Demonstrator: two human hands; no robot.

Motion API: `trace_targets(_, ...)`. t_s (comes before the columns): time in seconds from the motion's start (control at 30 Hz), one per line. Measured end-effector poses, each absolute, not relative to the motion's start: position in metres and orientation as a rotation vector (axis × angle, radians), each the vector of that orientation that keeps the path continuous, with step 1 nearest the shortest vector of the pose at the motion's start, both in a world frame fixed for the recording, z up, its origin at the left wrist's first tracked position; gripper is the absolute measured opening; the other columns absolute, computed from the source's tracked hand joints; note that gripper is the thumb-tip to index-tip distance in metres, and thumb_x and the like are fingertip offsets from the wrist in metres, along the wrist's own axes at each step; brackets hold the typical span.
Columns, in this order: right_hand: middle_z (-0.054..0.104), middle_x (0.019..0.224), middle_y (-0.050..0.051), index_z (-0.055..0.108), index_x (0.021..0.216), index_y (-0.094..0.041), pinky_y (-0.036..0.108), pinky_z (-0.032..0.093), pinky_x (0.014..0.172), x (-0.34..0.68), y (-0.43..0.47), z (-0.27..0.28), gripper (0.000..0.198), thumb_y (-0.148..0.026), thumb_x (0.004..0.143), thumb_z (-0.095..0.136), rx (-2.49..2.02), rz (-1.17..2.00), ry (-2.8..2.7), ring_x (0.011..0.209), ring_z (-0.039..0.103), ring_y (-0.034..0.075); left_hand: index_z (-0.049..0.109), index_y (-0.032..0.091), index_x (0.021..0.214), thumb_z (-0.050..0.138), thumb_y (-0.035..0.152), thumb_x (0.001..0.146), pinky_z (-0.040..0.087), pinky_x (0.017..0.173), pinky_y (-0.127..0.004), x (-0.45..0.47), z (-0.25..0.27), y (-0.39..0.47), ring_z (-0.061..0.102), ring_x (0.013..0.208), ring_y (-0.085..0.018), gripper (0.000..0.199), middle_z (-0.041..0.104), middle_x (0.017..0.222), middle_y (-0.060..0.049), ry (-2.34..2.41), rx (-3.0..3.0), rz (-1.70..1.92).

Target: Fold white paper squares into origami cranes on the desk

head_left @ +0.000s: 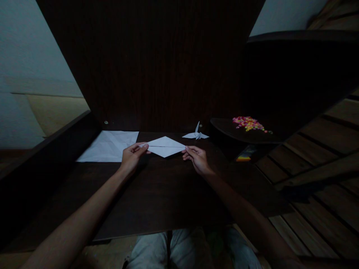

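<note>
A white folded paper (pixel 165 151), shaped like a long diamond with a crease line along its length, is held level above the dark desk. My left hand (pixel 132 155) pinches its left point between thumb and fingers. At the opposite point, my right hand (pixel 196 157) grips the paper the same way. Just behind my right hand stands a white origami crane (pixel 198 135) with its wings spread. White paper with creases (pixel 108 145) lies flat on the desk to the left of my left hand.
A dark wooden desk (pixel 157 198) has a tall back panel and a raised left side wall (pixel 50 142). On a rounded shelf (pixel 224 127) at the right lies a pile of small colourful pieces (pixel 248 122). A small item with a yellow-orange edge (pixel 243 158) sits below that shelf.
</note>
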State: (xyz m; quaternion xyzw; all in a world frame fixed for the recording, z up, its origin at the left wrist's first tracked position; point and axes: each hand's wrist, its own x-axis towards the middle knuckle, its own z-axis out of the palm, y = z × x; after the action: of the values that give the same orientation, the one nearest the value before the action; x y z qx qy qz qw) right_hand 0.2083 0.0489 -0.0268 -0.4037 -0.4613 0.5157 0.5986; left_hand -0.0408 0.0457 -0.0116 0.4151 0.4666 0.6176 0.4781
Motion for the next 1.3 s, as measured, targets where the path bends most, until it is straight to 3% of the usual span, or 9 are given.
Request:
trace_targets(0.37,0.069,0.070,0.003,0.068,0.090,-0.016,0.030,0.056,0.049,0.199,0.036,-0.024,0.038,-0.035,0.061,0.081,-0.886,1.084,-1.249,0.055,0.065,0.015,0.068,0.011,0.084,0.080,0.033,0.055,0.049,0.064,-0.027,-0.049,-0.013,0.052,0.059,0.060,-0.012,0.038,0.066,0.070,-0.002,1.188,1.010,1.579)
trace_targets(0.6,0.068,0.069,0.003,0.068,0.090,-0.015,0.029,0.055,0.049,0.195,0.031,-0.024,0.035,-0.035,0.062,0.079,-0.900,1.049,-1.287,0.054,0.065,0.016,0.066,0.012,0.091,0.079,0.029,0.055,0.049,0.060,-0.026,-0.051,-0.016,0.056,0.059,0.061,-0.013,0.042,0.064,0.069,-0.001,1.236,0.952,1.503)
trace_targets(0.73,0.066,0.065,0.002,0.069,0.088,-0.015,0.026,0.051,0.044,0.196,0.031,-0.021,0.030,-0.033,0.066,0.076,-0.904,1.030,-1.294,0.049,0.061,0.013,0.067,0.014,0.088,0.074,0.029,0.058,0.049,0.069,-0.027,-0.055,-0.015,0.054,0.063,0.076,-0.017,0.035,0.067,0.078,-0.003,1.341,1.067,1.483)
trace_targets(0.9,0.059,0.049,-0.003,0.069,0.083,-0.014,0.022,0.043,0.040,0.200,0.033,-0.018,0.022,-0.031,0.068,0.071,-0.905,1.024,-1.287,0.041,0.053,0.010,0.066,0.016,0.093,0.068,0.036,0.070,0.047,0.087,-0.036,-0.058,-0.008,0.045,0.062,0.093,-0.023,0.031,0.068,0.096,-0.007,1.385,1.619,1.493)
trace_targets(1.1,0.057,0.048,-0.004,0.070,0.084,-0.014,0.021,0.040,0.041,0.198,0.036,-0.022,0.020,-0.027,0.068,0.067,-0.950,1.131,-1.317,0.041,0.050,0.008,0.067,0.019,0.105,0.061,0.042,0.080,0.042,0.098,-0.042,-0.036,0.000,0.029,0.059,0.104,-0.025,0.035,0.067,0.110,-0.008,1.245,2.043,1.104)
trace_targets(1.3,0.059,0.063,-0.003,0.067,0.092,-0.015,0.018,0.038,0.037,0.193,0.039,-0.029,0.028,-0.026,0.066,0.068,-0.973,1.176,-1.333,0.044,0.051,0.007,0.069,0.017,0.104,0.058,0.040,0.084,0.047,0.085,-0.034,-0.016,-0.008,0.022,0.062,0.091,-0.020,0.032,0.070,0.101,-0.008,1.098,2.065,0.917)
